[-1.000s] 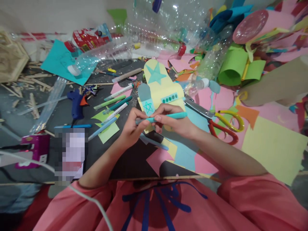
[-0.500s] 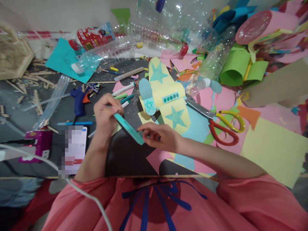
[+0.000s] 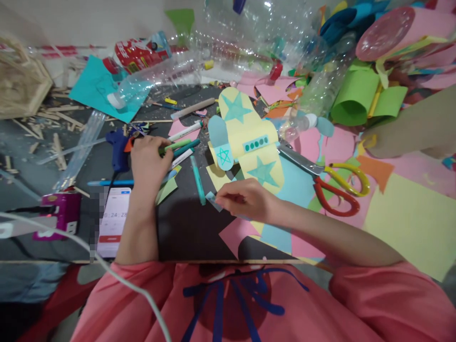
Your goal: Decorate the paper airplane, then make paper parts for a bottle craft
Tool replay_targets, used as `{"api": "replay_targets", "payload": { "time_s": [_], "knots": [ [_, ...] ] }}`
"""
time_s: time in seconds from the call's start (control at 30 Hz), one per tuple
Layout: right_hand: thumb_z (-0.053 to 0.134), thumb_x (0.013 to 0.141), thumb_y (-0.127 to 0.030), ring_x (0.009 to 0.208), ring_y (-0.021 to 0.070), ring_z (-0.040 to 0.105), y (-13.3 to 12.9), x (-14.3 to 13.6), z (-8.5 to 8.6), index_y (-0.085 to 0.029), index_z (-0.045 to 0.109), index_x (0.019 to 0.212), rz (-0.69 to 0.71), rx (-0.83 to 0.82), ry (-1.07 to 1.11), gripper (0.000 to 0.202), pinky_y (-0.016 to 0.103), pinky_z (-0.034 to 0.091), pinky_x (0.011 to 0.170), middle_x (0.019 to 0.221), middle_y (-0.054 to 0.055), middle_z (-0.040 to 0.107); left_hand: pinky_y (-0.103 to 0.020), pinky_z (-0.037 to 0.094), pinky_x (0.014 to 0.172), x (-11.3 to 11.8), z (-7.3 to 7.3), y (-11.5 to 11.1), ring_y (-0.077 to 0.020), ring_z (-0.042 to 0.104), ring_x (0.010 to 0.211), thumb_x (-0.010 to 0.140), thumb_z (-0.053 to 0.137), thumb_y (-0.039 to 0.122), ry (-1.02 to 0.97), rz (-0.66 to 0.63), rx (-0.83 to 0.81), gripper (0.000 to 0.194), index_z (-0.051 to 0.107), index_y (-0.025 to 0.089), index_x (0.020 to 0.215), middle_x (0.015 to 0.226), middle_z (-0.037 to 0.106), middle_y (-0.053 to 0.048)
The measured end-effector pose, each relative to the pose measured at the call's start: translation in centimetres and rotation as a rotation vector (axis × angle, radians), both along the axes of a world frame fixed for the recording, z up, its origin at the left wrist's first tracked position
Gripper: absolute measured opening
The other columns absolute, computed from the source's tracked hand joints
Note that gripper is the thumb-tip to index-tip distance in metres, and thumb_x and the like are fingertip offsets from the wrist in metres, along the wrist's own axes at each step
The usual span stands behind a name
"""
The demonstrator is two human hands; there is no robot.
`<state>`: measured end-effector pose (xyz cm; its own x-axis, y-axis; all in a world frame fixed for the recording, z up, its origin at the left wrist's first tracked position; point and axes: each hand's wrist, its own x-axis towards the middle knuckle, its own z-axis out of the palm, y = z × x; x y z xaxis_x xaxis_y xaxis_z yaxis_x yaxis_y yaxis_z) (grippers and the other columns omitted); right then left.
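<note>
My left hand (image 3: pixel 151 159) is at the pile of markers, its fingers curled round the end of a light green marker (image 3: pixel 180 145). A dark teal marker (image 3: pixel 188 148) and a white-barrelled marker (image 3: pixel 182 158) lie beside it. On the dark table between my hands rests a turquoise marker (image 3: pixel 198 180). My right hand (image 3: pixel 247 199) pinches a small light blue paper piece (image 3: pixel 213 201) by its edge. Just beyond is a yellow paper plane (image 3: pixel 237 133) with blue stars and a row of green dots.
Scissors (image 3: pixel 320 173) with red and yellow handles lie right of the plane. At left are a blue glue gun (image 3: pixel 119 149), a phone (image 3: pixel 114 223) and a purple power strip (image 3: pixel 59 213). Plastic bottles (image 3: pixel 153 78) line the back. Paper scraps (image 3: pixel 238 232) cover the right side.
The turquoise marker has left my left hand and now lies on the table. My left hand has moved to the other markers. The blue paper piece in my right hand now shows.
</note>
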<state>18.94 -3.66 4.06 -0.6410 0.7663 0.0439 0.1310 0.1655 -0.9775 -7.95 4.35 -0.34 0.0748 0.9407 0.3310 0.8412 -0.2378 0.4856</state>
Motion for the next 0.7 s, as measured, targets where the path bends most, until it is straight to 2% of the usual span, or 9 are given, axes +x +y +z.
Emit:
{"api": "replay_targets", "payload": {
  "time_s": [0.1, 0.2, 0.27, 0.33, 0.4, 0.43, 0.53, 0.6, 0.7],
  "knots": [
    [0.052, 0.091, -0.027, 0.056, 0.0077, 0.049, 0.8, 0.9, 1.5, -0.016, 0.061, 0.078, 0.003, 0.010, -0.042, 0.020, 0.019, 0.040, 0.055, 0.067, 0.000, 0.058, -0.045, 0.035, 0.083, -0.6, -0.4, 0.3, -0.0247, 0.050, 0.081, 0.080, 0.065, 0.038, 0.003, -0.028, -0.036, 0.014, 0.069, 0.025, 0.080, 0.075, 0.057, -0.003],
    [0.052, 0.092, -0.028, 0.057, 0.0082, 0.052, 1.7, 1.8, 2.9, -0.015, 0.062, 0.077, 0.009, 0.058, -0.131, 0.022, 0.020, 0.041, 0.056, 0.067, 0.000, 0.061, -0.043, 0.035, 0.081, -0.7, -0.5, 0.4, -0.0232, 0.048, 0.077, 0.083, 0.063, 0.042, 0.016, -0.064, -0.033, 0.019, 0.068, 0.024, 0.079, 0.072, 0.054, -0.003],
    [0.051, 0.094, -0.031, 0.057, 0.0094, 0.054, 2.3, 2.5, 3.8, -0.016, 0.063, 0.077, -0.015, 0.130, -0.207, 0.026, 0.021, 0.043, 0.056, 0.067, 0.001, 0.064, -0.044, 0.035, 0.082, -0.6, -0.5, 0.3, -0.0243, 0.049, 0.078, 0.085, 0.060, 0.042, 0.041, -0.078, -0.045, 0.021, 0.066, 0.024, 0.076, 0.072, 0.054, -0.004],
    [0.049, 0.096, -0.033, 0.067, 0.0137, 0.061, 3.1, 3.6, 4.3, -0.017, 0.066, 0.081, -0.089, 0.267, -0.302, 0.027, 0.026, 0.049, 0.064, 0.076, 0.005, 0.069, -0.046, 0.036, 0.086, -0.3, -0.4, 0.2, -0.0268, 0.052, 0.084, 0.087, 0.057, 0.040, 0.062, -0.074, -0.064, 0.022, 0.063, 0.023, 0.074, 0.073, 0.053, -0.005],
    [0.048, 0.096, -0.030, 0.095, 0.0218, 0.067, 4.0, 5.1, 4.3, -0.019, 0.068, 0.094, -0.211, 0.442, -0.433, 0.023, 0.037, 0.052, 0.086, 0.100, 0.010, 0.072, -0.049, 0.036, 0.090, 0.0, -0.2, 0.0, -0.0300, 0.055, 0.092, 0.087, 0.056, 0.036, 0.084, -0.047, -0.082, 0.019, 0.061, 0.022, 0.074, 0.076, 0.055, -0.006],
    [0.048, 0.094, -0.026, 0.112, 0.0256, 0.063, 4.6, 6.1, 4.1, -0.020, 0.068, 0.104, -0.261, 0.517, -0.506, 0.023, 0.044, 0.048, 0.098, 0.116, 0.011, 0.070, -0.051, 0.037, 0.092, 0.2, -0.1, -0.1, -0.0316, 0.055, 0.095, 0.087, 0.055, 0.034, 0.101, -0.032, -0.095, 0.018, 0.060, 0.022, 0.075, 0.078, 0.056, -0.007],
    [0.055, 0.085, -0.019, 0.147, 0.0327, 0.034, 6.1, 9.0, 3.1, -0.020, 0.050, 0.140, -0.226, 0.563, -0.765, 0.055, 0.058, 0.027, 0.118, 0.156, 0.013, 0.040, -0.055, 0.039, 0.093, 0.7, 0.5, -0.2, -0.0341, 0.057, 0.098, 0.088, 0.051, 0.031, 0.151, -0.037, -0.162, 0.015, 0.058, 0.021, 0.078, 0.085, 0.061, -0.010],
    [0.061, 0.079, -0.020, 0.150, 0.0362, 0.028, 6.7, 10.3, 2.6, -0.022, 0.037, 0.149, -0.135, 0.537, -0.853, 0.074, 0.064, 0.024, 0.118, 0.160, 0.013, 0.033, -0.055, 0.040, 0.093, 0.9, 1.0, -0.2, -0.0329, 0.058, 0.097, 0.089, 0.048, 0.031, 0.151, -0.062, -0.202, 0.015, 0.055, 0.021, 0.079, 0.088, 0.062, -0.010],
    [0.059, 0.082, -0.024, 0.140, 0.0366, 0.043, 6.9, 10.5, 2.6, -0.025, 0.041, 0.146, -0.145, 0.547, -0.866, 0.066, 0.062, 0.032, 0.114, 0.148, 0.011, 0.050, -0.051, 0.042, 0.094, 1.2, 1.7, -0.3, -0.0295, 0.059, 0.097, 0.089, 0.047, 0.031, 0.081, -0.026, -0.217, 0.015, 0.051, 0.023, 0.077, 0.090, 0.063, -0.009]
  ]
}}
